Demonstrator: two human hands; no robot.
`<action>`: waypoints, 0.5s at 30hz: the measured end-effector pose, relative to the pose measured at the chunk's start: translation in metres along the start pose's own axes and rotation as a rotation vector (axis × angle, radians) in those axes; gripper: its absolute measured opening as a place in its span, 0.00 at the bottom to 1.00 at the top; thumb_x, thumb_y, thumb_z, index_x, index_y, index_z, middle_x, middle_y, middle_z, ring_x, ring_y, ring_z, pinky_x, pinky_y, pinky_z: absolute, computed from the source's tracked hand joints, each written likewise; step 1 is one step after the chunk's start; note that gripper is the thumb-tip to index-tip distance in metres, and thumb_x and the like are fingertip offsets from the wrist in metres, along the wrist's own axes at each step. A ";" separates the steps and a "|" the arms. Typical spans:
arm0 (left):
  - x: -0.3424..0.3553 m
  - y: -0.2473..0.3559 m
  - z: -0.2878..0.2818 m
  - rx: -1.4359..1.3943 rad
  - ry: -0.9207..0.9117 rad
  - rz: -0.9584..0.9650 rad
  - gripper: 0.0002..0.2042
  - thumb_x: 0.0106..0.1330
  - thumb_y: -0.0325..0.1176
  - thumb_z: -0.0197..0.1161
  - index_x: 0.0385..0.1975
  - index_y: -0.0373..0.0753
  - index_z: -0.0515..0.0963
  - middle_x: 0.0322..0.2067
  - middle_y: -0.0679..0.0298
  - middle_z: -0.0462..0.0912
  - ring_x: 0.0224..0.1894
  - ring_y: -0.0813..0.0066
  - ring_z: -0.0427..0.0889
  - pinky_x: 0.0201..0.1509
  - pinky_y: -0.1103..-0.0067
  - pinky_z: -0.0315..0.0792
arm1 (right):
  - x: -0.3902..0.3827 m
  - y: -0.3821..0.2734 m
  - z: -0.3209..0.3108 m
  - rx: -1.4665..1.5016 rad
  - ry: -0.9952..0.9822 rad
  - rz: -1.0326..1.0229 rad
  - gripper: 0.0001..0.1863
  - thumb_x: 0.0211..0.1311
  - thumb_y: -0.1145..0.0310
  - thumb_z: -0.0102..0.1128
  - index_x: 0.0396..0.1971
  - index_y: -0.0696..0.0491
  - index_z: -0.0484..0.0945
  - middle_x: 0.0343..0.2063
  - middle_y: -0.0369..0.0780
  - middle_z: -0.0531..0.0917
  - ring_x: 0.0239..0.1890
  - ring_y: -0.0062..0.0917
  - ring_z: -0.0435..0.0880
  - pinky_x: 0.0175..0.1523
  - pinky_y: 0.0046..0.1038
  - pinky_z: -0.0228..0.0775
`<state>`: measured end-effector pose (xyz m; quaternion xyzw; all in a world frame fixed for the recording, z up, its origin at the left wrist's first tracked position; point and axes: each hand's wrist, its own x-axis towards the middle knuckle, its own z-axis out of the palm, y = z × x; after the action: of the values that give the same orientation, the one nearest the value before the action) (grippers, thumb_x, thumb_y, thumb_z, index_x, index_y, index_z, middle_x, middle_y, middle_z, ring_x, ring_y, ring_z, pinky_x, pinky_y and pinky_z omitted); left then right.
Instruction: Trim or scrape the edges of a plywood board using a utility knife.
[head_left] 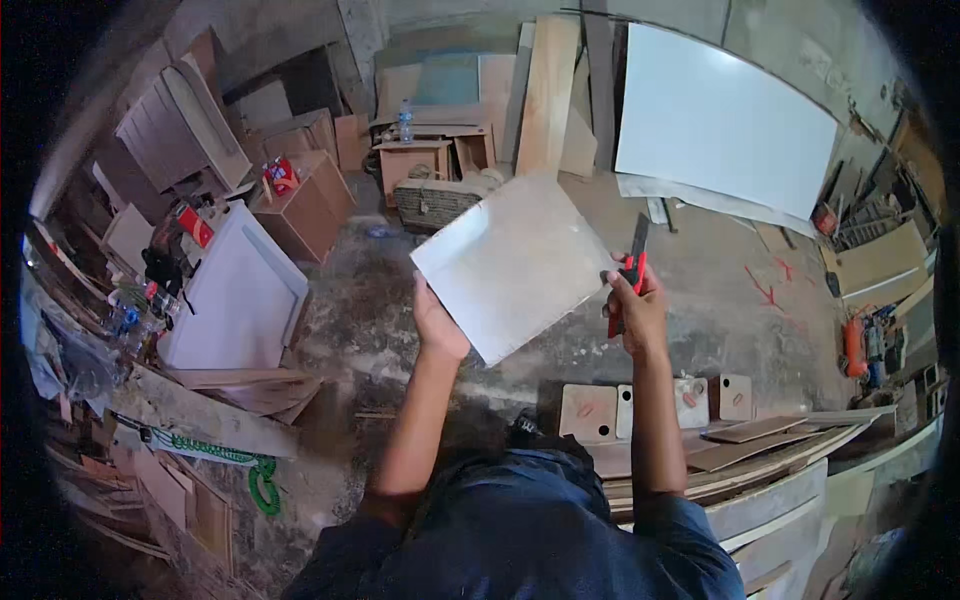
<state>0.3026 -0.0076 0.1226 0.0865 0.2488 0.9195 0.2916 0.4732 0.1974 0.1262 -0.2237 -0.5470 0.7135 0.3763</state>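
Observation:
A pale, roughly square board (pixel 520 265) is held up tilted in front of me, with a bright sheen towards its left corner. My left hand (pixel 440 325) grips the board's lower left edge, fingers hidden beneath it. My right hand (pixel 643 310) is closed around a bladed tool with a red handle (pixel 633 271), its broad dark blade pointing up and away. The right fingertips are at the board's right corner; whether they also grip it I cannot tell.
A large white panel (pixel 725 120) leans on the back wall. White furniture (pixel 235 290) and a brown cabinet (pixel 303 205) stand left. Stacked boards (pixel 760 445) lie near my right arm, beside several small plates with holes (pixel 590 411). A green coiled hose (pixel 264 487) hangs at lower left.

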 end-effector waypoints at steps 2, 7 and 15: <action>0.003 0.003 -0.010 -0.030 -0.075 0.022 0.28 0.75 0.52 0.40 0.65 0.38 0.64 0.63 0.57 0.70 0.65 0.57 0.69 0.68 0.62 0.62 | 0.002 0.000 0.006 -0.015 0.018 -0.025 0.17 0.61 0.76 0.63 0.51 0.55 0.75 0.20 0.31 0.75 0.16 0.14 0.72 0.22 0.21 0.67; -0.009 0.005 -0.007 -0.040 -0.126 0.066 0.26 0.74 0.48 0.44 0.64 0.36 0.66 0.62 0.57 0.72 0.64 0.58 0.69 0.68 0.63 0.61 | 0.005 0.019 0.003 0.103 0.087 0.013 0.18 0.62 0.76 0.62 0.52 0.55 0.73 0.23 0.32 0.75 0.17 0.16 0.72 0.22 0.24 0.70; -0.017 0.008 -0.002 -0.037 -0.217 0.067 0.27 0.69 0.47 0.52 0.62 0.33 0.68 0.60 0.55 0.74 0.61 0.57 0.72 0.65 0.64 0.62 | 0.001 0.028 0.002 0.176 0.045 0.089 0.17 0.63 0.76 0.60 0.52 0.55 0.73 0.25 0.33 0.76 0.16 0.18 0.72 0.23 0.25 0.70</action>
<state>0.3125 -0.0238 0.1250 0.1886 0.1958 0.9185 0.2873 0.4631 0.1941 0.1007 -0.2295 -0.4631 0.7697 0.3747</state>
